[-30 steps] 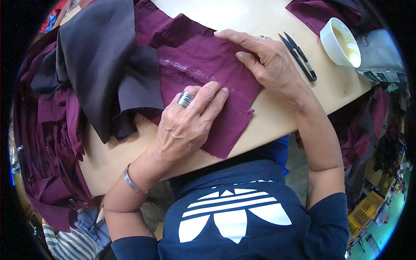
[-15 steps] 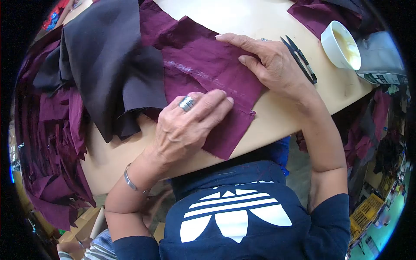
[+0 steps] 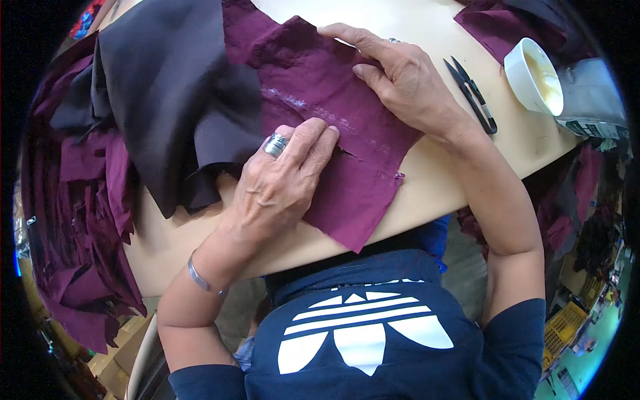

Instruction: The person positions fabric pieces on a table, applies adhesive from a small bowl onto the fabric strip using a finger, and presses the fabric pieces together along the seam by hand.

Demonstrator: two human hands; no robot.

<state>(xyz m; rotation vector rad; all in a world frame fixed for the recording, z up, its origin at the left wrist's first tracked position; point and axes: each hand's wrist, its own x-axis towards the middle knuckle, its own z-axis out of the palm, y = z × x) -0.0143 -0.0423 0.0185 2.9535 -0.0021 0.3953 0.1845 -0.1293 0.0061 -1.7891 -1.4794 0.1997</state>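
A maroon cloth (image 3: 353, 193) lies on the table, with a whitish smear along a fold or seam across it. My left hand (image 3: 280, 177), with a ring and a bracelet, presses its bunched fingertips onto the cloth at this line; the thumb is hidden. My right hand (image 3: 407, 80) rests at the cloth's upper right part, index finger stretched to its edge and thumb apart. A dark grey cloth (image 3: 173, 100) overlaps the maroon one on the left. Black thread snips (image 3: 472, 97) lie to the right of my right hand.
A white bowl of pale paste (image 3: 533, 77) stands at the table's right side, beside a grey packet (image 3: 590, 93). More maroon cloth (image 3: 497, 30) lies at the far right. Maroon pieces (image 3: 93, 220) hang over the left edge. A yellow crate (image 3: 563, 327) is lower right.
My left hand has slid left and slightly up along the whitish line, and a small gap shows in the fold behind it. My right index finger has shifted slightly left and up.
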